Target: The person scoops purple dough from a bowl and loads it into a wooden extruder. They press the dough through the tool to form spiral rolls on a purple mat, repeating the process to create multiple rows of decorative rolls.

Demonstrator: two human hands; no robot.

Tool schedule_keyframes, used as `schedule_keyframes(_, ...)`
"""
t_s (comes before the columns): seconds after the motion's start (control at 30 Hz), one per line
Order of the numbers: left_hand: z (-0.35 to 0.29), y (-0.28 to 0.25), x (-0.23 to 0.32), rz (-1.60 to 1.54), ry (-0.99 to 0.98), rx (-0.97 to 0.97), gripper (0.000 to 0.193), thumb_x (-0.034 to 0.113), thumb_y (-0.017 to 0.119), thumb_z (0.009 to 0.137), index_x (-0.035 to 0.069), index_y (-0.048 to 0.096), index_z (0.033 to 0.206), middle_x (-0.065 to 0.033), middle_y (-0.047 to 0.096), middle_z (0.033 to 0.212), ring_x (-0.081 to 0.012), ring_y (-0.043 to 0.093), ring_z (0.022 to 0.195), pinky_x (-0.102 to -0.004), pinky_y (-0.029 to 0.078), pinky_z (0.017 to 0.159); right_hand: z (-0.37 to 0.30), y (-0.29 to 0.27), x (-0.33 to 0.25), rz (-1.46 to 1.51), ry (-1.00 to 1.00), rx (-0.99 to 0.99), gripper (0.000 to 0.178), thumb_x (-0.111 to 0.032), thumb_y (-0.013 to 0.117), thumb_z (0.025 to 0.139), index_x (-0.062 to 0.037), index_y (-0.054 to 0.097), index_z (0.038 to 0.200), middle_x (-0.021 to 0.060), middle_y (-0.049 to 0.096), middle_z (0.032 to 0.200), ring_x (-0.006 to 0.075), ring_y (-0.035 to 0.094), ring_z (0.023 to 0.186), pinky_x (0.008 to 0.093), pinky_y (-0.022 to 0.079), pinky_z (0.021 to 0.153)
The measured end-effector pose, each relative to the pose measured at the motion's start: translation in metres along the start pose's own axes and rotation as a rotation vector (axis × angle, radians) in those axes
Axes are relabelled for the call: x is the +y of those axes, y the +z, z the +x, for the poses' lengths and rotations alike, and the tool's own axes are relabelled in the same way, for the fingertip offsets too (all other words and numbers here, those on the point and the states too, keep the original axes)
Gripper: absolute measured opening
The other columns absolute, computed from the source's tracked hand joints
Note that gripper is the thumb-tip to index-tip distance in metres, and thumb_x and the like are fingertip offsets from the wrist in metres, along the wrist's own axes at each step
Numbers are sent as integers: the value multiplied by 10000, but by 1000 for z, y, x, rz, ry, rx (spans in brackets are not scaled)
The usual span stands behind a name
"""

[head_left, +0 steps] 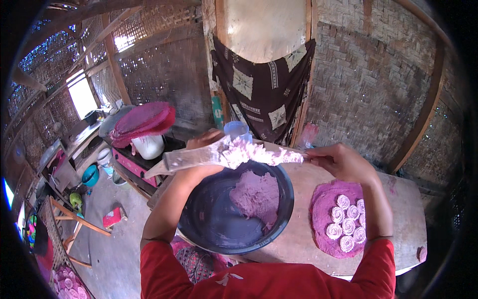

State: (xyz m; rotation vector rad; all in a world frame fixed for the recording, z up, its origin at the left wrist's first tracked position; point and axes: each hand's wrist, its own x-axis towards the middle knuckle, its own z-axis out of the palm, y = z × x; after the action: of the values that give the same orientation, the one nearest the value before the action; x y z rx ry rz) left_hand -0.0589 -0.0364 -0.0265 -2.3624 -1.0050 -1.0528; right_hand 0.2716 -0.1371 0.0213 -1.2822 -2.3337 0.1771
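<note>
Above the dark basin (199, 224) I hold up a wooden tool (194, 158), like a press or paddle. Pale pink dough (254, 153) clings in ragged strands along it. My left hand (206, 138) is wrapped around the tool from behind, its fingers partly hidden. My right hand (336, 158) is closed at the far right end of the dough, pinching something thin I cannot make out. A lump of pinkish-purple dough (256, 194) lies in the basin. Under my right forearm, a round pink mat (326, 239) carries several swirled dough rosettes (348, 226).
The basin and mat rest on a wooden table (296, 239). Behind the tool stands a translucent blue container (236, 129). At left, pink round mats (144, 119) are stacked on a white container (149, 146). A wooden chair (74, 224) stands on the floor at left.
</note>
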Motion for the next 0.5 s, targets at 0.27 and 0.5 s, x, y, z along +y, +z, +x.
schedule_keyframes(0.27, 1, 30, 17, -55, 148, -100, 279, 353, 721, 763, 148, 669, 944, -67, 682, 966, -291, 666, 819, -417, 532, 705, 10, 49, -64, -896, -330, 260, 388, -130, 586, 808, -139, 663, 1189, 18, 565, 708, 162, 586, 587, 295, 458, 497)
schedule_keyframes(0.5, -2, 20, -4, -169, -206, -216, 301, 362, 688, 802, 189, 681, 1048, -69, 687, 1052, -295, 661, 964, -411, 519, 796, -30, 27, -58, -861, -218, 280, 471, -120, 600, 770, -129, 621, 1240, 13, 532, 721, 163, 575, 602, 316, 469, 514)
